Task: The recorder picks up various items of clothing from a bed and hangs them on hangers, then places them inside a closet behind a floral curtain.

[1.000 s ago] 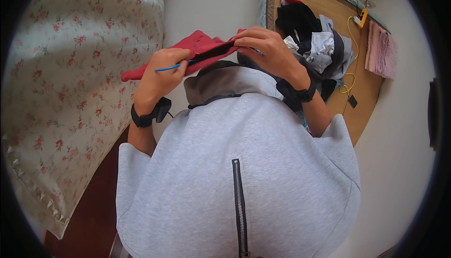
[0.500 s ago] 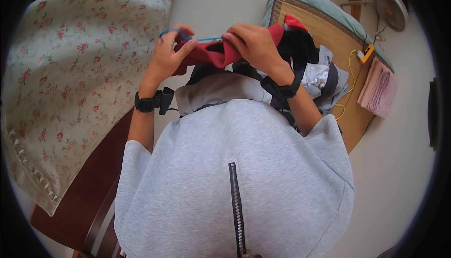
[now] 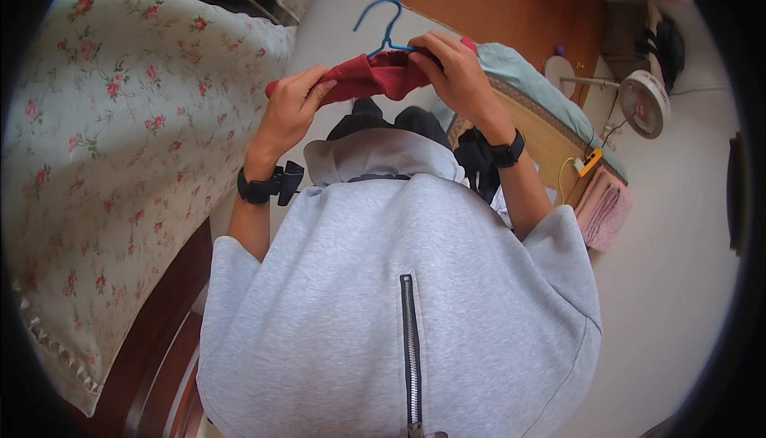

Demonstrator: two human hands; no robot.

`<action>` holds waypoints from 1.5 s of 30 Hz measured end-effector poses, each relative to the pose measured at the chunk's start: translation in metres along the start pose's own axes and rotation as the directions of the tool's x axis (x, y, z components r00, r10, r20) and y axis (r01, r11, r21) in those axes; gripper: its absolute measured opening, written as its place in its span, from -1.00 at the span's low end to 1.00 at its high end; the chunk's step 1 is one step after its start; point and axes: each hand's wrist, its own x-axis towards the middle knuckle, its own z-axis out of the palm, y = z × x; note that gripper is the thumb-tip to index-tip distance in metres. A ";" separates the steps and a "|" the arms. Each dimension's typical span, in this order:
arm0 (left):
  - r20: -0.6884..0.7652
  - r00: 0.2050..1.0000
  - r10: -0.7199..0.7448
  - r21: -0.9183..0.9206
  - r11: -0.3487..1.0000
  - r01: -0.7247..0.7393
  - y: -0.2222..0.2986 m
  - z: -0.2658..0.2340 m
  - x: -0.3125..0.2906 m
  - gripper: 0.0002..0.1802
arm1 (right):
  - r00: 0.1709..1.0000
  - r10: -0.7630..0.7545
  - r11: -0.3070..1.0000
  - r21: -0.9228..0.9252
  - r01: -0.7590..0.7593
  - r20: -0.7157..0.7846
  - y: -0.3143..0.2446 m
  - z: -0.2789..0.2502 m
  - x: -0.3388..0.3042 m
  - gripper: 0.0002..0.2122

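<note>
A red garment [image 3: 359, 79] stretches between my two hands, held up in front of me. Inside its neck opening sits a blue clothes hanger [image 3: 388, 27], its hook standing up above the cloth and curving to the left. My left hand [image 3: 295, 107] is closed on the garment's left shoulder, thumb on top. With my right hand [image 3: 459, 75] I grip the right shoulder close to the collar, where the hanger's arm runs under the fingers. Cloth and fingers hide most of the hanger's arms. Both wrists wear black bands.
A floral cloth [image 3: 144, 103] covers something large at the left, with dark red wood [image 3: 152, 358] below it. To the right lies a bed with a woven mat [image 3: 527, 123]. A white fan [image 3: 645, 104], a yellow power strip [image 3: 589, 162] and a folded pink towel [image 3: 604, 207] are beside it.
The hanger's hook has come upright out of the garment's neck; before, it lay at my left hand. My left hand has moved onto the shoulder cloth. The view has shifted.
</note>
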 end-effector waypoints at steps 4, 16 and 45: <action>-0.045 0.999 -0.005 -0.007 1.000 0.004 -0.039 -0.046 0.020 -0.79 | 0.997 -0.060 0.997 0.040 0.058 0.052 0.010 -0.003 0.065 -0.87; -0.333 0.939 -0.082 0.227 0.960 0.164 -0.036 -0.059 0.111 -0.85 | 0.943 -0.135 0.962 0.267 0.052 0.304 0.078 -0.004 0.219 -0.80; -0.524 0.774 -0.356 0.109 0.873 0.475 -0.005 -0.089 0.170 -0.84 | 0.325 -0.272 0.962 0.263 0.071 0.906 0.156 -0.036 0.390 -0.71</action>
